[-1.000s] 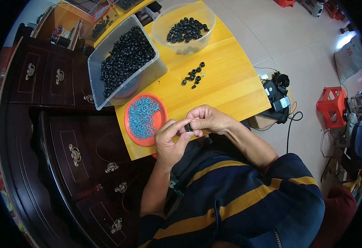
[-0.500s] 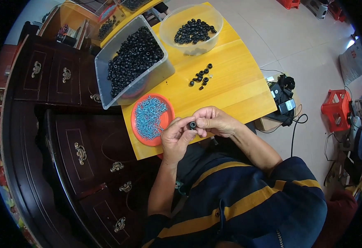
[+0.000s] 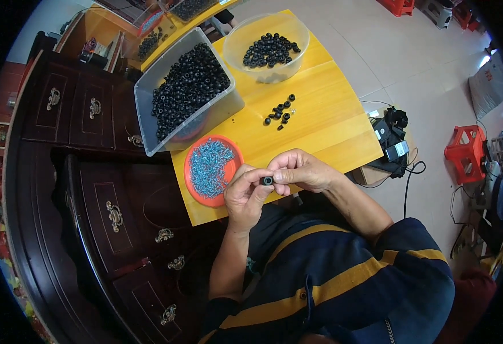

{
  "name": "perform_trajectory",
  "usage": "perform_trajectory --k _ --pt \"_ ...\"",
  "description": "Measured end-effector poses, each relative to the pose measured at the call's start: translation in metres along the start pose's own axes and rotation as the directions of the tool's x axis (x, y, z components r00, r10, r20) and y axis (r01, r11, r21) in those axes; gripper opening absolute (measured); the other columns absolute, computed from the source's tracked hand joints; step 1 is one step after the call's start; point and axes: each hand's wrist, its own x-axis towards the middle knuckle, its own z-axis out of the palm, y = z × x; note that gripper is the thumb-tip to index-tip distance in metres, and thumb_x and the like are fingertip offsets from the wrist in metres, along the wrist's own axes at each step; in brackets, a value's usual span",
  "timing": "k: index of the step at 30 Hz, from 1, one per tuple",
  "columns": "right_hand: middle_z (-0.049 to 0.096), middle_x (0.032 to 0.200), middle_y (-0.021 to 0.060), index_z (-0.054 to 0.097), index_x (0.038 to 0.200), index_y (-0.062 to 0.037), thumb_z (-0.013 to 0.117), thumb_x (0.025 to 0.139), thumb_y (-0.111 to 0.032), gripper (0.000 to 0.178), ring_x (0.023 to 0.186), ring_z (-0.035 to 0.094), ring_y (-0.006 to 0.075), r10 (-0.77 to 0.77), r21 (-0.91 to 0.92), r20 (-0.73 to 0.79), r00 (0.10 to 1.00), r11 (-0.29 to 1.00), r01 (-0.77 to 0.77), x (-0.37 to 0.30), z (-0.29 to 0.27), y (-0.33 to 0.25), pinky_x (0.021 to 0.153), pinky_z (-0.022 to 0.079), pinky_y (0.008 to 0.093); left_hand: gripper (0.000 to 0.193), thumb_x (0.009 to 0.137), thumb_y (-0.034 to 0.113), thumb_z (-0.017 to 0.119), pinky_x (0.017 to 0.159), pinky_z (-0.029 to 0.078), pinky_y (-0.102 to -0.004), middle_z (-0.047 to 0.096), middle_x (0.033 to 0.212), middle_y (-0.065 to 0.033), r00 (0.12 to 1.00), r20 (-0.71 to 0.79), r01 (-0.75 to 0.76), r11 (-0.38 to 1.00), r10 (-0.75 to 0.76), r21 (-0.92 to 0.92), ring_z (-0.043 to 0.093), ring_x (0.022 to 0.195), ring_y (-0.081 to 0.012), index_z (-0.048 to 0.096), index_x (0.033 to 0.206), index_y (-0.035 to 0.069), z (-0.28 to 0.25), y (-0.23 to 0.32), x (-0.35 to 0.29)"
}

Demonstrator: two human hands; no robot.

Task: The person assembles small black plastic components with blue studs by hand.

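Observation:
A small black round part with a hole in its face (image 3: 267,180) is pinched between the thumb and fingers of my left hand (image 3: 243,198). My right hand (image 3: 302,171) is closed right beside it, thumb and fingertips pressed together against the part's edge. Whether those right fingertips also hold something small is hidden. Just left of my left hand lies an orange-red dish (image 3: 238,156) of small blue-silver screw-like pieces (image 3: 208,166). Farther off on the yellow table, several loose black parts (image 3: 278,110) lie in a small group.
A grey plastic bin (image 3: 142,109) full of black parts stands at the table's left edge. Behind the loose parts is a clear round tub (image 3: 237,57) with more of them. Dark wooden drawers (image 3: 111,215) border the left; a red stool (image 3: 465,152) stands on the right floor.
The whole view has shifted slightly. Between my fingers the black part has turned a little and sits slightly lower. Both hands keep nearly the same place.

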Motion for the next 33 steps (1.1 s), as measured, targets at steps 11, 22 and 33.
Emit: perform_trajectory --k 11,22,33 --pt "0.069 0.083 0.0050 0.068 0.106 0.0013 0.066 0.095 -0.018 0.022 0.072 0.066 0.0106 -0.013 0.035 0.006 1.000 0.999 0.013 0.003 0.003 -0.003 0.065 0.053 0.0228 0.019 0.088 0.001 0.071 0.069 0.043 -0.0210 0.054 0.086 -0.0005 1.000 -0.019 0.004 1.000 -0.004 -0.021 0.051 0.076 -0.0083 0.068 0.107 0.000 0.001 0.006 0.001" --pt "0.066 0.081 0.0009 0.068 0.097 -0.0037 0.069 0.094 -0.025 0.022 0.071 0.062 0.0070 -0.008 -0.079 -0.043 0.999 0.997 0.004 0.000 0.016 -0.005 0.065 0.050 0.0213 0.025 0.084 0.000 0.074 0.068 0.043 -0.0220 0.056 0.086 -0.0007 0.998 0.021 -0.064 0.996 0.063 0.059 0.052 0.075 -0.0091 0.069 0.109 0.000 -0.002 0.014 -0.003" --pt "0.069 0.083 0.0021 0.069 0.096 -0.0046 0.067 0.091 -0.017 0.014 0.073 0.065 0.0088 -0.342 -0.804 -0.311 0.887 0.593 -0.053 0.070 -0.038 -0.092 0.066 0.053 0.0249 0.031 0.091 0.000 0.067 0.071 0.046 -0.0180 0.057 0.093 0.0010 0.959 -0.005 0.269 0.916 -0.283 -0.299 0.055 0.081 -0.0045 0.062 0.121 -0.004 -0.005 -0.029 -0.049"
